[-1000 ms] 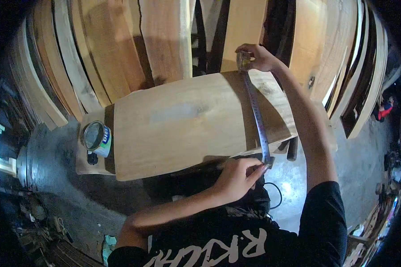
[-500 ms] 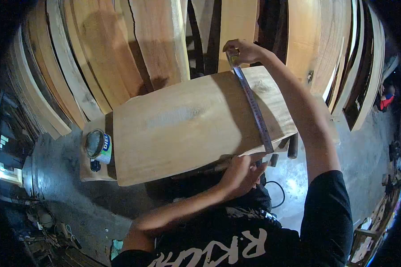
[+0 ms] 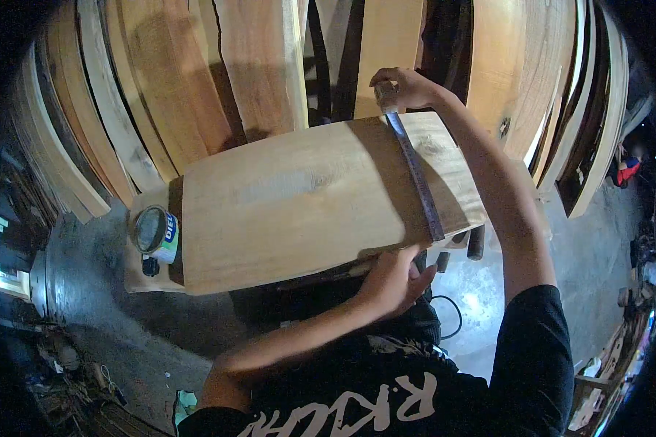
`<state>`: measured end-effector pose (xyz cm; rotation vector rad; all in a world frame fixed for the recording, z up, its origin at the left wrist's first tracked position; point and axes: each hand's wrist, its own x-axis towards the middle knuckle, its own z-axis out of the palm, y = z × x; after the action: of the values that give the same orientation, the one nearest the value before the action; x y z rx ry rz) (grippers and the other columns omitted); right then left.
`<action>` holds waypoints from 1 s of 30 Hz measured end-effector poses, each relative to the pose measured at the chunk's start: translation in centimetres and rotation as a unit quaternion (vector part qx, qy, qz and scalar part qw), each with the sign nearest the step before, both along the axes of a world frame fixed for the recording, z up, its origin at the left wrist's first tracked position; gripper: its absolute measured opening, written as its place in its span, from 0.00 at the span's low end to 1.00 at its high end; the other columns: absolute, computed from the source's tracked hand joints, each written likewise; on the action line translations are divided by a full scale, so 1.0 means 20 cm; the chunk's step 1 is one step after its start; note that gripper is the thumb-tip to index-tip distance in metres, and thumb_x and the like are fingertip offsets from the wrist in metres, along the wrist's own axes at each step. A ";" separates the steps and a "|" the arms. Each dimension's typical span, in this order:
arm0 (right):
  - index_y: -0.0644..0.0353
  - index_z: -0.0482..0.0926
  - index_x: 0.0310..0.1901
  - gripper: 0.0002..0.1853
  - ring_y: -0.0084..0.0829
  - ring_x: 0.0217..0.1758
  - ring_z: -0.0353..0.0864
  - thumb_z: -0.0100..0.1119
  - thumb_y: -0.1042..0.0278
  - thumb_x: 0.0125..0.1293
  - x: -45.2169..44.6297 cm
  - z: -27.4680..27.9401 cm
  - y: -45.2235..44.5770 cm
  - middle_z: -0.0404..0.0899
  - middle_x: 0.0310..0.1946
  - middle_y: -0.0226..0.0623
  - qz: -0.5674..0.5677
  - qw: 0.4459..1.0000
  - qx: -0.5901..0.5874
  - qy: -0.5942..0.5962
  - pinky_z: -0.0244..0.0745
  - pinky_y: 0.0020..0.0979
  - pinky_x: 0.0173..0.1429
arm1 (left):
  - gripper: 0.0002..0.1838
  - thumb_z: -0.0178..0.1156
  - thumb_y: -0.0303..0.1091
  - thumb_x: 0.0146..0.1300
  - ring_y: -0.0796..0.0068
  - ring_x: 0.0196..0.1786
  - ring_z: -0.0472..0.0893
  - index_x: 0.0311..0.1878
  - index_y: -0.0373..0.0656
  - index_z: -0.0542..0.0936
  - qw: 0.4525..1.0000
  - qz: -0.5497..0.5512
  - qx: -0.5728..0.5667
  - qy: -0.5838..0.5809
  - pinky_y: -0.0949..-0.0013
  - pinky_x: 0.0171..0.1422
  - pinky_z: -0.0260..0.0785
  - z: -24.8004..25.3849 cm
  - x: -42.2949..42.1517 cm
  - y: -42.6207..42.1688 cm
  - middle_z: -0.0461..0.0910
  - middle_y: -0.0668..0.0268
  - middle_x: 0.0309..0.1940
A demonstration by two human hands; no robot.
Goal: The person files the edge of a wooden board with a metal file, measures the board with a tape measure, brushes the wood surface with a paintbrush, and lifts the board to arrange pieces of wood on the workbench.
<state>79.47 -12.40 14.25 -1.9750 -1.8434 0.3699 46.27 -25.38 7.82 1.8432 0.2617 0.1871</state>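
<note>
A tape measure (image 3: pixel 415 175) has its metal blade laid across the right part of a broad, pale wooden board (image 3: pixel 284 226). At the board's far edge my right hand (image 3: pixel 408 89) is closed around the tape's case. The blade's free end lies close to the near edge of the board. My left hand (image 3: pixel 395 282) is at that near edge, just left of the blade's end and apart from it; its fingers are loosely bent and spread, partly hidden by the board's edge.
A labelled can (image 3: pixel 157 234) stands left of the board on a lower wooden surface (image 3: pixel 149 280), beside a small black object (image 3: pixel 150 266). Tall wooden planks (image 3: pixel 262 65) lean behind. A black cable (image 3: pixel 455 317) curves above the concrete floor (image 3: pixel 481 291). Another person (image 3: pixel 627 171) is at far right.
My left hand has drawn slightly left, away from the blade's end, which it was touching. My right hand stays on the case. The whole view has shifted a little.
</note>
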 end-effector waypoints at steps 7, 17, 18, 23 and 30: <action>0.59 0.77 0.57 0.26 0.40 0.58 0.81 0.70 0.71 0.54 0.02 -0.06 0.00 0.81 0.53 0.45 -0.030 1.000 0.005 0.001 0.76 0.39 0.63 | 0.31 0.59 0.49 0.71 0.74 0.17 0.81 0.63 0.30 0.70 0.999 -0.012 -0.028 -0.014 0.69 0.22 0.71 -0.01 0.00 0.01 0.80 0.61 0.16; 0.59 0.76 0.59 0.28 0.42 0.60 0.79 0.71 0.71 0.55 0.01 -0.05 -0.01 0.80 0.55 0.45 -0.038 0.998 0.010 -0.051 0.75 0.38 0.65 | 0.22 0.62 0.40 0.69 0.63 0.20 0.79 0.54 0.29 0.78 0.999 0.047 -0.010 -0.004 0.59 0.27 0.67 0.04 0.01 0.00 0.77 0.54 0.17; 0.59 0.76 0.58 0.28 0.43 0.61 0.79 0.72 0.71 0.55 0.01 -0.05 -0.01 0.80 0.55 0.46 -0.034 0.998 0.017 -0.046 0.74 0.38 0.65 | 0.21 0.61 0.40 0.69 0.62 0.20 0.79 0.53 0.29 0.79 0.998 0.060 -0.004 -0.010 0.59 0.27 0.66 0.04 0.01 0.00 0.77 0.54 0.17; 0.60 0.78 0.56 0.28 0.46 0.51 0.83 0.70 0.67 0.50 0.01 -0.10 -0.02 0.83 0.46 0.46 0.017 0.991 0.116 -0.067 0.76 0.39 0.58 | 0.22 0.63 0.42 0.69 0.77 0.23 0.80 0.48 0.26 0.81 0.984 0.104 0.074 -0.126 0.67 0.26 0.68 -0.01 0.05 -0.01 0.82 0.57 0.22; 0.61 0.83 0.47 0.20 0.47 0.45 0.86 0.71 0.67 0.50 0.00 -0.10 -0.02 0.86 0.39 0.47 -0.045 0.984 0.129 -0.111 0.80 0.41 0.52 | 0.17 0.62 0.38 0.70 0.79 0.21 0.77 0.48 0.30 0.83 0.991 0.095 0.008 -0.092 0.69 0.25 0.64 0.03 0.03 -0.02 0.82 0.59 0.22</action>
<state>79.54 -12.72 12.22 -1.9728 -1.8172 -0.1185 46.84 -25.71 8.37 1.8030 0.3070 0.4893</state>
